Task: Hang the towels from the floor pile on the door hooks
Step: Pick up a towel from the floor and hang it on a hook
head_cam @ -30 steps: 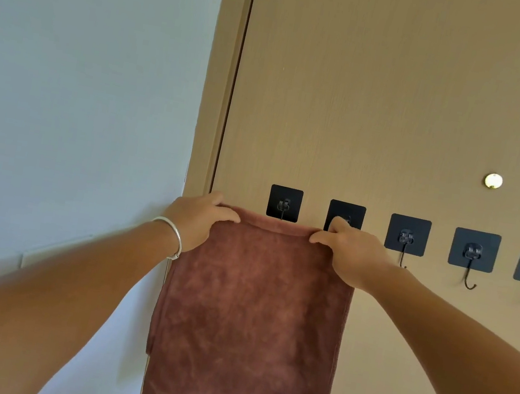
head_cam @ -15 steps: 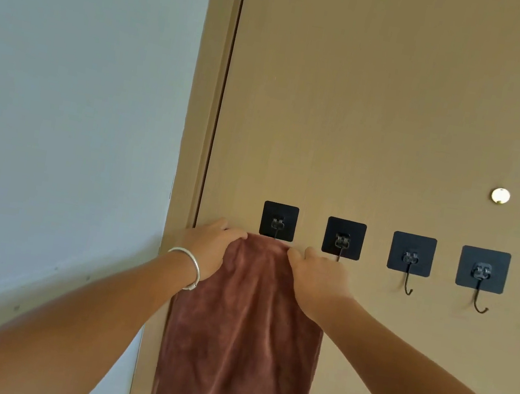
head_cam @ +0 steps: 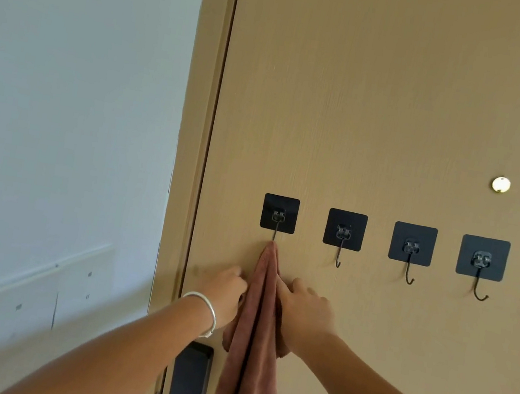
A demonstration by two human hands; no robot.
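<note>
Brown towel [head_cam: 262, 316]: hangs bunched from leftmost hook [head_cam: 279, 215], lower centre. Left hand [head_cam: 225, 293] and right hand [head_cam: 303, 309] flank it, fingers curled gripping its folds. Tan door [head_cam: 403, 100]; pale wall [head_cam: 65, 81] at left.

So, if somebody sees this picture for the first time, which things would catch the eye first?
First the brown towel, which hangs in a narrow bunch from the leftmost hook on the tan door, with the left hand and the right hand at its two sides. Next, the row of black hooks running to the right, such as the second hook, all bare. A silver bracelet shines on the left wrist.
</note>
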